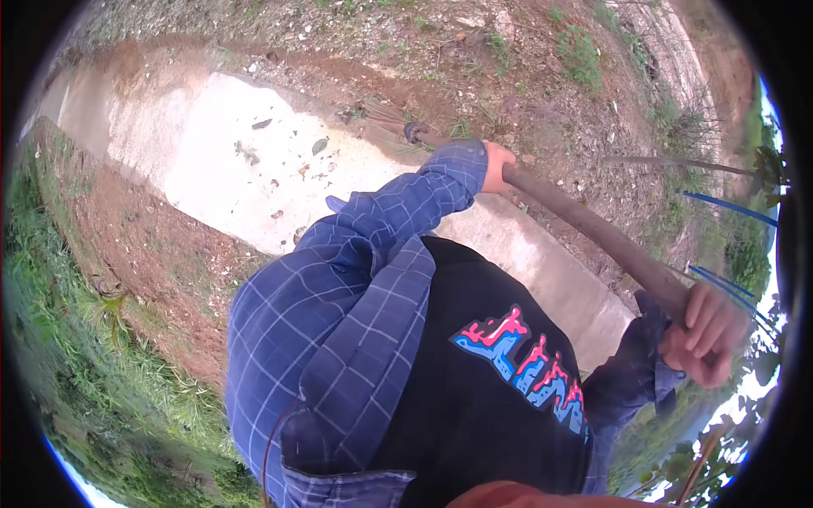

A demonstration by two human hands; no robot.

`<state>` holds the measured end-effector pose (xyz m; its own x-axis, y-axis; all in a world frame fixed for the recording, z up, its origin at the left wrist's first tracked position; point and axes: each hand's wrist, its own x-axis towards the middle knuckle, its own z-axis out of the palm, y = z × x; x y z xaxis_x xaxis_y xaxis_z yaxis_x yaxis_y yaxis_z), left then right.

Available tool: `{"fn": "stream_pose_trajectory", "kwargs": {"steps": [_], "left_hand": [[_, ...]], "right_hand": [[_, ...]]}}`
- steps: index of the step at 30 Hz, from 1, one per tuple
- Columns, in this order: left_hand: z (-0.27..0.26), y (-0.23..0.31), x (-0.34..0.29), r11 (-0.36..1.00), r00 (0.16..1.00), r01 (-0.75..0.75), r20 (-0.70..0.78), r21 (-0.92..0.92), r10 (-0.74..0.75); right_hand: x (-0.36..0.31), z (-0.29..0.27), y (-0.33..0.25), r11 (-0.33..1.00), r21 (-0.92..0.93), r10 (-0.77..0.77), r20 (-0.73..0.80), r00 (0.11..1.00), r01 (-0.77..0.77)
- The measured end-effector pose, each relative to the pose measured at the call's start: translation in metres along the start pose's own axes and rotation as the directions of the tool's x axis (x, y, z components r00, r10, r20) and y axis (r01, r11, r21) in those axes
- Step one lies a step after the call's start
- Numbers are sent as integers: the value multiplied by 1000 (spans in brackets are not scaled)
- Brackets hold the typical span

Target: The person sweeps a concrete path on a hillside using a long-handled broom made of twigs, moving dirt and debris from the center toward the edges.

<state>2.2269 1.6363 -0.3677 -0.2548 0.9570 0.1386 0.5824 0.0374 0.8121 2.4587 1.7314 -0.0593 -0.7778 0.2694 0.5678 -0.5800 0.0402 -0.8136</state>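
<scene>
A broom with a long wooden handle (584,222) runs slantwise across the view from the right to the upper middle. Its bristles (385,117) fan out near the edge of a pale concrete strip (207,169), past a dark binding (412,132). My left hand (500,166) is wrapped round the middle of the handle. Close to the handle's upper end, at the right, my right hand (705,336) grips with its fingers curled; it is slightly blurred. Several leaves, among them a dark green leaf (319,146), lie scattered on the concrete.
A stony dirt bank (339,38) with weeds borders the strip's far side. Reddish soil (161,271) and grass (161,364) lie on the near left. A thin pole (677,162), blue rods (730,208) and leafy branches stand at the right.
</scene>
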Motion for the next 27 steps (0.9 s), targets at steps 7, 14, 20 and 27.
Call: {"fn": "stream_pose_trajectory", "kwargs": {"steps": [7,14,20,27], "left_hand": [[-5,-28,-36,936,936,318,-205,147,-286],[-30,11,-39,975,930,220,-307,30,-201],[38,-16,9,981,986,-164,14,-100,166],[19,86,-47,970,973,-221,50,-98,226]], "right_hand": [[12,93,78,940,-302,201,119,972,-157],[39,122,42,922,-376,240,375,896,-89],[34,66,7,939,-315,125,-59,990,-137],[-31,-60,-156,981,-170,-142,-328,934,90]]}}
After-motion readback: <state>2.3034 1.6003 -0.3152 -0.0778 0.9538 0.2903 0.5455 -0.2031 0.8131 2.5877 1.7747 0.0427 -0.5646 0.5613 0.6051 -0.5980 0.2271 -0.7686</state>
